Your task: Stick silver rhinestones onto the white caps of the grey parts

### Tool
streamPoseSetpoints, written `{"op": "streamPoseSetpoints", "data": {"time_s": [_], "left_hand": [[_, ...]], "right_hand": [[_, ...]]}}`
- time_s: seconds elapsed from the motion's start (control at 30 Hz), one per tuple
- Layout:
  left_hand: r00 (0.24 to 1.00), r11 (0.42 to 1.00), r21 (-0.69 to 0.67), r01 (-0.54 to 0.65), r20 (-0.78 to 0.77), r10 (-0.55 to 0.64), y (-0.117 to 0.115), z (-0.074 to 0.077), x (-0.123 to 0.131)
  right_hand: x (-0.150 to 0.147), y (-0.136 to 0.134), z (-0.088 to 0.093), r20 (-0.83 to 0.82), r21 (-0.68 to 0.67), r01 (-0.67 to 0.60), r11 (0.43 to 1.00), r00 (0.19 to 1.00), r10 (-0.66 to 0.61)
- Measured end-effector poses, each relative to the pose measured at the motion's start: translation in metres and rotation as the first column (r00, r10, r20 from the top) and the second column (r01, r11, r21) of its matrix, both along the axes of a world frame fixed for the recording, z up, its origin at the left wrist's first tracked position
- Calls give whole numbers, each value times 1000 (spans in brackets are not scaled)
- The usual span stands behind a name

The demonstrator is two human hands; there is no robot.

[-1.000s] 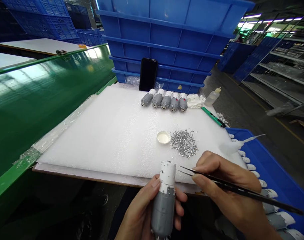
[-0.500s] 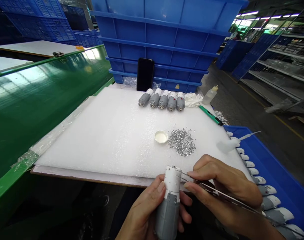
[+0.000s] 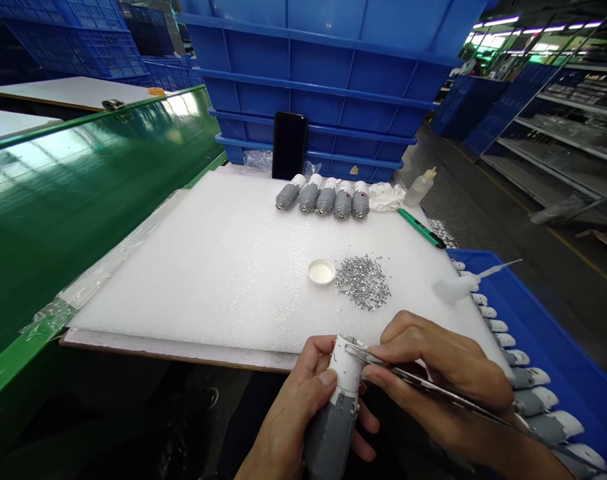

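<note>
My left hand (image 3: 296, 407) is wrapped round a grey-and-white cylindrical model part (image 3: 333, 427), its white end up and leaning slightly. Pinched between the fingers of my right hand (image 3: 448, 380) is a pair of metal tweezers (image 3: 433, 385), whose tips meet the white upper end of the model part. Whether the tips hold a small piece is too fine to tell. Beyond my hands, a heap of tiny silvery pieces (image 3: 363, 283) lies on the white foam sheet (image 3: 208, 280), beside a shallow white cap (image 3: 321, 271) with pale contents.
Several similar model parts (image 3: 325, 198) line the back, near a phone (image 3: 290, 145) leaning on stacked blue crates (image 3: 323, 100). At right are a green utility knife (image 3: 422, 229), a squeeze bottle (image 3: 420, 189), a thin-nozzled bottle (image 3: 456, 288) and a blue bin (image 3: 593, 393) holding more parts.
The model part has tilted to the right at its top, and my left fingers sit higher around its white end. The tweezers' tips remain at that end; my right hand has shifted slightly left.
</note>
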State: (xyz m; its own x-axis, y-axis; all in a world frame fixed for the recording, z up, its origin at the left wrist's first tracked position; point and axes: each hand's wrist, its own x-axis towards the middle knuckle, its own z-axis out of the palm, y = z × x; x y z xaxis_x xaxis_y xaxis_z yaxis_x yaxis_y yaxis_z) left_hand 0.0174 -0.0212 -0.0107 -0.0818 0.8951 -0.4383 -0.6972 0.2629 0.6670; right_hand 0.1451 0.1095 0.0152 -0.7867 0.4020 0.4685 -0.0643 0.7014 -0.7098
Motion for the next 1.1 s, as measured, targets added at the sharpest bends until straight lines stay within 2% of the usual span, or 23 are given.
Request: {"op": "streamPoseSetpoints", "data": {"time_s": [0.27,0.37,0.53,0.77,0.93,0.97,1.03,1.1], "left_hand": [[984,994,-106,-12,-178,-8,5,12,3],[982,993,-112,-36,-190,14,9,14,5],[978,988,-117,-104,-192,80,12,8,9],[975,993,-105,-61,-219,37,11,1,10],[972,997,-65,-35,-236,19,11,-2,7],[967,997,-63,-51,-251,34,11,-2,6],[962,990,-73,-118,-257,95,11,0,5],[965,983,-67,-173,-211,155,9,2,3]], "right_hand": [[-2,-1,2,3,34,-16,999,1000,15],[-2,-4,2,-20,81,-18,997,1000,20],[-3,-8,2,-37,158,-30,987,999,37],[0,-9,1,-20,220,-33,975,999,39],[3,-10,-2,-3,120,-43,992,999,43],[5,-9,-3,-38,86,-14,996,999,18],[9,-4,-8,-74,-12,138,990,988,-138],[12,5,-16,25,-149,347,926,937,-348]]}}
